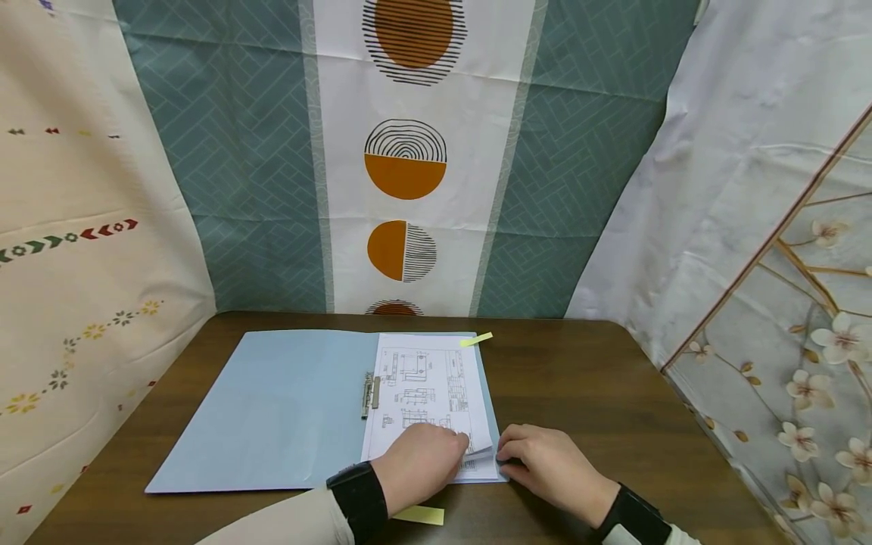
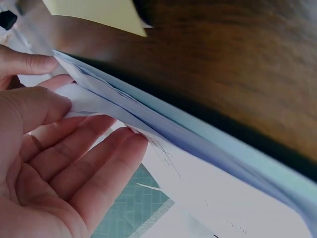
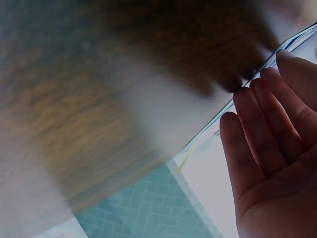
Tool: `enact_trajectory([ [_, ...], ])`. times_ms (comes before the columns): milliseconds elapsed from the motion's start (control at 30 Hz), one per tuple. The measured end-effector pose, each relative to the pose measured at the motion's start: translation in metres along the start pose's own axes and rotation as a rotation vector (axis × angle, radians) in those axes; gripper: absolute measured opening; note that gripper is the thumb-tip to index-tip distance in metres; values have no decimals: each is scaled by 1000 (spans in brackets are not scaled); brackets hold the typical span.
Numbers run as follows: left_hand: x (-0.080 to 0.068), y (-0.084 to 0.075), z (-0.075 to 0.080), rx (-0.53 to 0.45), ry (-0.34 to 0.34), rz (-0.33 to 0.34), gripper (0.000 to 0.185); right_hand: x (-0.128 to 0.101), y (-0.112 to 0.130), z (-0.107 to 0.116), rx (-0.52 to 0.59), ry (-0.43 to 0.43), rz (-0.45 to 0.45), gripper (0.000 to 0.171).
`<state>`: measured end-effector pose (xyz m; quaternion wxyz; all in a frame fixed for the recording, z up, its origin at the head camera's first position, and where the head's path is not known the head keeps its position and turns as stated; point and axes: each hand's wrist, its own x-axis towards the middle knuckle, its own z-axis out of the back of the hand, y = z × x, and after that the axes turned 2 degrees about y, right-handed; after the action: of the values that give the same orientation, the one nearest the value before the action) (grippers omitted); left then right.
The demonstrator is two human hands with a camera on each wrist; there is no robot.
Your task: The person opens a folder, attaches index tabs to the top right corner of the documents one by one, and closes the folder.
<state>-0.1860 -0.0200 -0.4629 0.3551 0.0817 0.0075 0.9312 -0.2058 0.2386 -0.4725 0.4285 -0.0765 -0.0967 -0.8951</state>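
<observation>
A light-blue folder (image 1: 245,409) lies spread on the table, with a metal clip (image 1: 370,396) at its middle. On its right half is a stack of paper sheets (image 1: 436,378) printed with technical drawings. My left hand (image 1: 424,459) pinches the lower right corner of the top sheet (image 2: 81,99) between thumb and fingers, and that corner is raised off the pages below. At the folder's right edge, my right hand (image 1: 545,463) touches the page edges with its fingertips, its fingers gently bent. In the right wrist view its fingers (image 3: 257,124) line that edge.
A yellow sticky strip (image 1: 476,340) juts out from the sheets' top right corner. Another yellow strip (image 1: 420,515) is near the front, beside my left wrist. Brown wooden table (image 1: 579,378) surrounds the folder, with patterned curtains (image 1: 259,151) behind and at both sides.
</observation>
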Motion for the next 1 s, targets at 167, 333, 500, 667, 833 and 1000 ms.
enact_trajectory([
  [167,-1,2,-1,-12,-38,12,11,1,1,1,-2,15,-9,14],
  [333,-2,7,-2,-132,-66,51,16,2,1,0,-8,24,-21,13],
  [500,-3,16,-2,-321,-96,81,23,1,1,-2,-13,-3,-2,13],
  [667,-3,21,-1,-452,-130,109,29,0,0,-3,-8,-10,-2,13],
  [833,-4,27,-1,-526,-163,147,32,1,0,-3,-8,-8,0,13],
  [1000,-4,31,0,-576,-172,196,34,2,1,-2,-15,1,-4,14],
])
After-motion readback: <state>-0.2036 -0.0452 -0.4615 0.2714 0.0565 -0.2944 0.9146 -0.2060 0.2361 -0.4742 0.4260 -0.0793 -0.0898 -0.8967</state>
